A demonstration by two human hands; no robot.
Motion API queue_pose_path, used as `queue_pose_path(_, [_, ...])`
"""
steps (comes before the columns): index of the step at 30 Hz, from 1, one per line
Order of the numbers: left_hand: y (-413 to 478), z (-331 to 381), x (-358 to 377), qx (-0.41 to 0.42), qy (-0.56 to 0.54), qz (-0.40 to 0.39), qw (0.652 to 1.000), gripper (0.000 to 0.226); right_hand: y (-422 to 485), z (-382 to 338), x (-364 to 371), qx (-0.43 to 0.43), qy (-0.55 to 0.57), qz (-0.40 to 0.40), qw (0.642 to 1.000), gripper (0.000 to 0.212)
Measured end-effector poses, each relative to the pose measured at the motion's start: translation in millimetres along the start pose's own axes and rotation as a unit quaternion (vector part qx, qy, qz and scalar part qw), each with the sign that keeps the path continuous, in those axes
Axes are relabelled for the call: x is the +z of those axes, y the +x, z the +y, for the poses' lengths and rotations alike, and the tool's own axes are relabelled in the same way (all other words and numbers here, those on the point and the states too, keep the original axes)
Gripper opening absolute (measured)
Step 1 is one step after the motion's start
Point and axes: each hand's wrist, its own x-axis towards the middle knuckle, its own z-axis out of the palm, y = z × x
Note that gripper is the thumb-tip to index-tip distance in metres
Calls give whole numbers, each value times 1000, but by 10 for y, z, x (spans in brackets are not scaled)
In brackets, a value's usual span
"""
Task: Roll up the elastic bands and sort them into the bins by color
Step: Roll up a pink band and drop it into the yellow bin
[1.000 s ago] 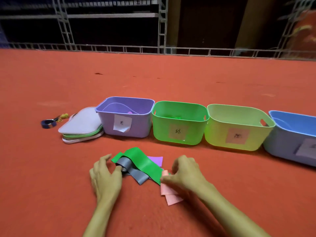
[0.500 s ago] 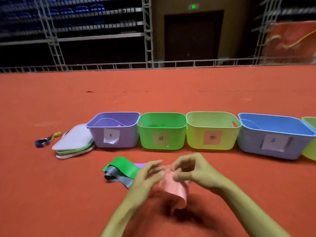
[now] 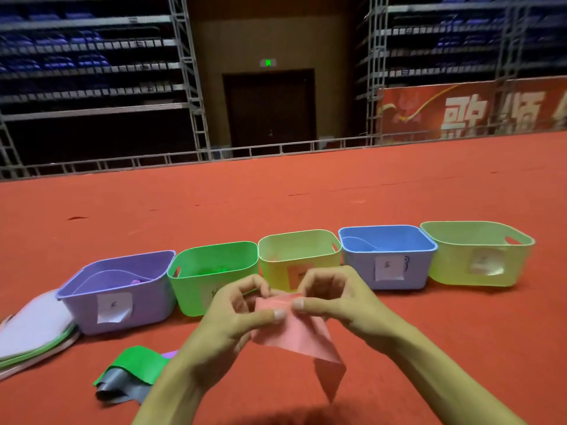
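A pink elastic band point(image 3: 299, 335) hangs in the air in front of me, its lower end drooping toward the floor. My left hand point(image 3: 228, 320) and my right hand point(image 3: 336, 297) both pinch its top edge, thumbs close together. Behind my hands stands a row of bins: purple bin point(image 3: 122, 291), green bin point(image 3: 211, 273), yellow-green bin with a pink label point(image 3: 294, 251), blue bin point(image 3: 386, 254) and a second yellow-green bin point(image 3: 475, 254). On the floor at lower left lie a green band point(image 3: 136, 365), a grey band point(image 3: 118, 388) and a purple band point(image 3: 170, 353), partly hidden by my left forearm.
A stack of flat lids point(image 3: 33, 332) lies left of the purple bin. The red carpet point(image 3: 306, 194) stretches back to a metal railing point(image 3: 184, 157) with dark seating and a door beyond.
Both hands have lifted the pink band off the floor pile and raised it higher. My view has tilted up and shifted right, bringing the fifth bin into sight.
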Motion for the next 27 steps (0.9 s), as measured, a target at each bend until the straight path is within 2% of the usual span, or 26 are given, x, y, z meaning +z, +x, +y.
queue_pose_path(7, [47,210,18,18,106,7,994,41,7,-236,-129,-14,14,45,999,9])
queue_pose_path(10, [34,287,55,29,148,-10,988,47,49,-299,-104,-32,-22,49,998,13])
queue_pose_path(12, [28,331,115,41,173,-12,984,40,67,-360,-59,-60,-74,43,995,11])
queue_pose_path(15, [43,406,213,76,212,23,974,16,102,-484,3,-104,-99,33,989,6])
queue_pose_path(17, [56,450,242,90,202,63,973,9,146,-554,0,-102,-78,32,991,7])
queue_pose_path(21, [61,482,246,124,192,117,966,14,182,-617,-26,-107,-46,29,993,10])
queue_pose_path(27, [34,525,302,118,135,87,980,28,209,-549,-65,-125,-46,77,988,8])
